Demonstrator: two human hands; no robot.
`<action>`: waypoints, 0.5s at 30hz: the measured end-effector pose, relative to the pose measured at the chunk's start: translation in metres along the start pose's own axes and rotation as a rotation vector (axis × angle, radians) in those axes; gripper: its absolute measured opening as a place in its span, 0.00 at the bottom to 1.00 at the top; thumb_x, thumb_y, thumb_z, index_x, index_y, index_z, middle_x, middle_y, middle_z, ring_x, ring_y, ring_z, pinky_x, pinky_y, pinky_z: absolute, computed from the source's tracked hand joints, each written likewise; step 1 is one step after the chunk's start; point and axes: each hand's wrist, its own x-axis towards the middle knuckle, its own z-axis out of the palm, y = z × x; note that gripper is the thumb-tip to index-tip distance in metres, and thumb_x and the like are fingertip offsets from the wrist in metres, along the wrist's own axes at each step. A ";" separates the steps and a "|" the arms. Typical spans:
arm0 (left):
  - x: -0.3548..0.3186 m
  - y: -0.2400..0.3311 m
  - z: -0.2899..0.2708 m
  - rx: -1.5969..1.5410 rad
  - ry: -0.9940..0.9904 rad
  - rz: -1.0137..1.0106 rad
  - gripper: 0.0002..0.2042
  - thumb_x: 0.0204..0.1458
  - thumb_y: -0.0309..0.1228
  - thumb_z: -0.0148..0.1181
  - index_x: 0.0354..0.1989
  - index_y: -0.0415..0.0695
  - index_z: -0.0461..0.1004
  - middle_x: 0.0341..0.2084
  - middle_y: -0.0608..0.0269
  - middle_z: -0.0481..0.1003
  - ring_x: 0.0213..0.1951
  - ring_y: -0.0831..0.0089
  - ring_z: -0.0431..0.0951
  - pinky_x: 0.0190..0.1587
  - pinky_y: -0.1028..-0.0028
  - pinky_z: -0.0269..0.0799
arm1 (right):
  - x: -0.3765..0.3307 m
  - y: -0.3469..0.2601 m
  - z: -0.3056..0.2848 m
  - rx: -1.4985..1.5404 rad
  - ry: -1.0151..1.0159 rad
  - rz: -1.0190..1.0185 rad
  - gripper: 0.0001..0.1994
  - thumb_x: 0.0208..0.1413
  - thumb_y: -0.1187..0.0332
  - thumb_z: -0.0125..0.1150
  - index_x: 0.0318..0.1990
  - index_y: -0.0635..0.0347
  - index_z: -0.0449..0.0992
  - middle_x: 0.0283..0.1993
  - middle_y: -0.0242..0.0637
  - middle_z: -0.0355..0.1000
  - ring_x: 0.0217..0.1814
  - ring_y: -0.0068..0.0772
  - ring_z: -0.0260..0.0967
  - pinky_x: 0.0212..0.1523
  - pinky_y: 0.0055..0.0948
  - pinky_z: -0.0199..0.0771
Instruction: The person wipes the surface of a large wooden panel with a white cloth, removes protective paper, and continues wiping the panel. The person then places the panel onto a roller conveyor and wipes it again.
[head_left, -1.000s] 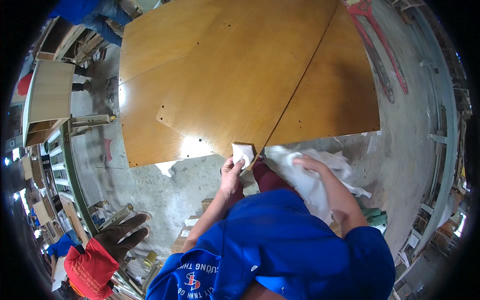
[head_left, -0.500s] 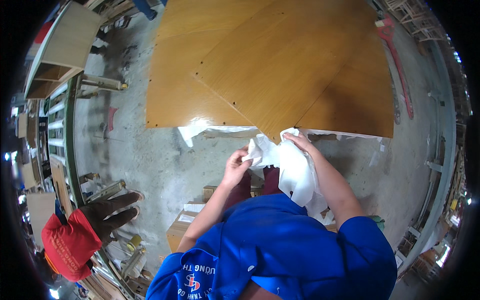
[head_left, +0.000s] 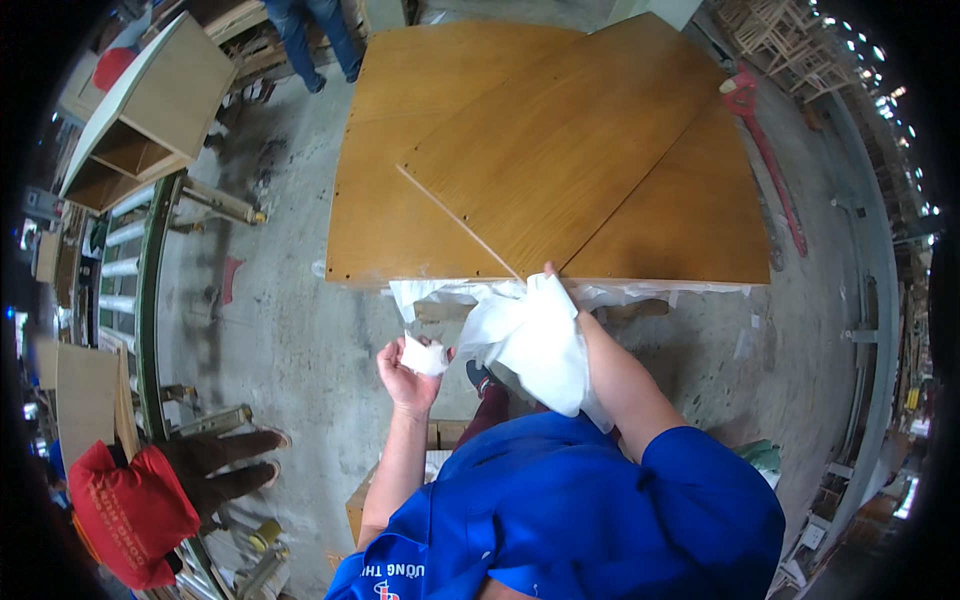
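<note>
My left hand (head_left: 404, 384) is turned palm up to the left, its fingers curled around a small crumpled white piece (head_left: 425, 356) of thin wrapping material. A larger white wrapping sheet (head_left: 552, 345) hangs in folds from my right hand (head_left: 549, 269), at the near edge of the wooden panels. The sheet covers most of that hand; only a fingertip shows above it. The upper wooden panel (head_left: 570, 150) lies turned at an angle over a lower brown panel (head_left: 390, 215), one corner pointing toward me. White wrapping (head_left: 650, 294) sticks out beneath the lower panel's near edge.
A green-framed roller conveyor (head_left: 150, 290) runs along the left, carrying a cabinet (head_left: 150, 110). A person in a red shirt (head_left: 135, 515) stands at lower left, another in jeans (head_left: 312, 35) beyond. A red-handled pallet jack (head_left: 765, 150) is on the right. Cardboard (head_left: 360, 500) sits by my legs.
My left hand has moved left and away from the large sheet with a small white piece in it. My right hand stays at the panel corner with the sheet. The view has shifted.
</note>
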 end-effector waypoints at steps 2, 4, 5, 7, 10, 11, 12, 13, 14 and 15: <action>0.008 0.010 -0.040 0.074 0.082 0.058 0.15 0.55 0.46 0.44 0.23 0.51 0.67 0.19 0.65 0.70 0.23 0.65 0.69 0.29 0.60 0.68 | 0.024 0.010 0.066 -0.066 0.173 0.071 0.27 0.55 0.40 0.44 0.36 0.58 0.71 0.33 0.35 0.69 0.36 0.30 0.67 0.35 0.33 0.70; 0.036 -0.028 -0.038 0.146 -0.050 -0.170 0.12 0.55 0.44 0.47 0.26 0.51 0.68 0.19 0.66 0.70 0.23 0.71 0.69 0.25 0.68 0.68 | 0.011 0.010 0.019 -0.074 0.296 -0.084 0.22 0.56 0.46 0.47 0.33 0.59 0.71 0.31 0.37 0.68 0.33 0.30 0.67 0.32 0.35 0.70; 0.051 -0.044 -0.035 0.138 -0.053 -0.306 0.10 0.55 0.42 0.49 0.29 0.50 0.69 0.21 0.65 0.72 0.23 0.73 0.70 0.26 0.71 0.69 | 0.004 0.007 -0.002 -0.132 0.296 -0.168 0.22 0.55 0.47 0.48 0.32 0.59 0.72 0.30 0.36 0.69 0.31 0.31 0.67 0.31 0.34 0.70; 0.071 -0.044 -0.035 0.544 0.011 -0.267 0.11 0.55 0.39 0.51 0.41 0.47 0.69 0.32 0.62 0.76 0.26 0.76 0.72 0.27 0.75 0.70 | 0.007 0.017 0.024 -0.170 0.300 -0.209 0.22 0.54 0.46 0.50 0.30 0.59 0.72 0.28 0.35 0.69 0.28 0.31 0.67 0.28 0.32 0.70; 0.111 -0.064 -0.013 0.622 -0.114 -0.420 0.21 0.55 0.41 0.53 0.53 0.43 0.64 0.52 0.56 0.68 0.28 0.76 0.73 0.30 0.77 0.72 | -0.017 0.026 0.012 -0.218 0.460 -0.259 0.22 0.52 0.46 0.51 0.27 0.58 0.72 0.25 0.33 0.69 0.26 0.29 0.67 0.26 0.30 0.69; 0.124 -0.074 -0.005 0.605 -0.138 -0.510 0.22 0.55 0.42 0.53 0.54 0.43 0.64 0.53 0.56 0.67 0.28 0.76 0.73 0.29 0.77 0.72 | -0.028 0.029 -0.001 -0.232 0.533 -0.263 0.22 0.52 0.46 0.52 0.27 0.58 0.72 0.24 0.32 0.69 0.25 0.28 0.67 0.25 0.30 0.69; 0.139 -0.074 -0.006 0.532 -0.134 -0.537 0.25 0.52 0.44 0.58 0.53 0.41 0.63 0.44 0.62 0.73 0.27 0.74 0.74 0.27 0.72 0.74 | -0.032 0.026 0.005 -0.243 0.534 -0.259 0.21 0.52 0.46 0.53 0.26 0.57 0.71 0.23 0.31 0.68 0.24 0.26 0.66 0.24 0.28 0.68; 0.148 -0.078 -0.011 0.529 -0.079 -0.531 0.24 0.52 0.44 0.58 0.51 0.41 0.64 0.41 0.63 0.73 0.26 0.74 0.74 0.27 0.72 0.73 | -0.038 0.024 0.012 -0.250 0.543 -0.244 0.19 0.52 0.47 0.54 0.25 0.55 0.71 0.22 0.29 0.66 0.22 0.23 0.65 0.23 0.26 0.66; 0.153 -0.084 -0.012 0.523 -0.032 -0.532 0.23 0.51 0.43 0.59 0.50 0.42 0.65 0.38 0.64 0.73 0.25 0.74 0.73 0.26 0.72 0.73 | -0.044 0.024 0.017 -0.257 0.560 -0.233 0.18 0.53 0.48 0.55 0.24 0.53 0.71 0.20 0.28 0.65 0.21 0.21 0.63 0.21 0.25 0.65; 0.155 -0.095 -0.010 0.514 0.004 -0.554 0.22 0.51 0.43 0.60 0.48 0.42 0.67 0.36 0.64 0.73 0.24 0.74 0.73 0.26 0.71 0.73 | -0.050 0.028 0.015 -0.284 0.580 -0.235 0.18 0.52 0.48 0.55 0.25 0.54 0.71 0.20 0.28 0.65 0.21 0.21 0.64 0.22 0.25 0.65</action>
